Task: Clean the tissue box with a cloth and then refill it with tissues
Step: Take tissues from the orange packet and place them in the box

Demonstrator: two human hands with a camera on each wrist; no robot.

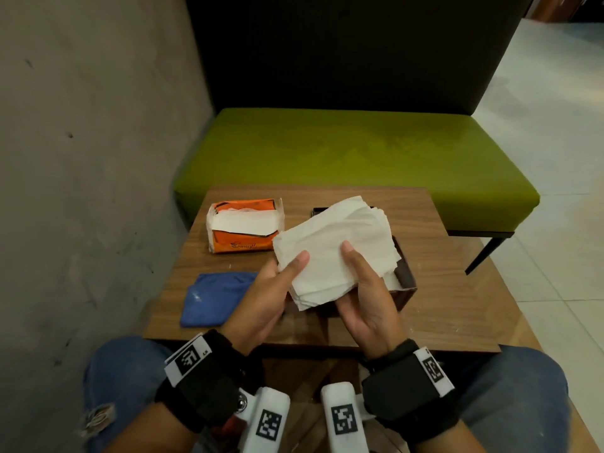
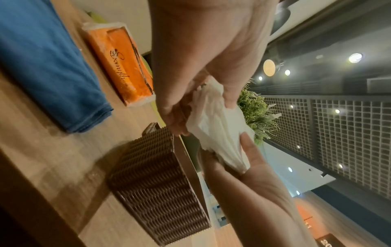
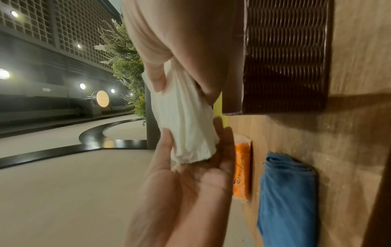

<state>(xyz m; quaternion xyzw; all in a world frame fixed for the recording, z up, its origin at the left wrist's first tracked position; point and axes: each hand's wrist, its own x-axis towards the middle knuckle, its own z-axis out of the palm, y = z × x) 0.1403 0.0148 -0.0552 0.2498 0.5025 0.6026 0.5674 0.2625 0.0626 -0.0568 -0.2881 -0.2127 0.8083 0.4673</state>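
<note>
Both hands hold a stack of white tissues [image 1: 336, 243] just above the open brown woven tissue box [image 1: 406, 282], which stands on the wooden table [image 1: 457, 289]. My left hand [image 1: 287, 273] pinches the stack's left near edge, thumb on top and fingers underneath. On the right near edge my right hand [image 1: 356, 276] grips it the same way. The left wrist view shows the tissues [image 2: 217, 130] between the left hand [image 2: 201, 70] and the right hand [image 2: 245, 167], beside the box [image 2: 152, 183]. The right wrist view shows the tissues [image 3: 182, 117] and box [image 3: 283, 58]. The stack hides most of the box.
An opened orange tissue pack [image 1: 245, 227] lies at the table's far left. A folded blue cloth [image 1: 215, 297] lies at the near left. A dark flat piece [image 1: 318, 211] shows behind the stack. A green bench [image 1: 359, 152] stands beyond the table, a grey wall on the left.
</note>
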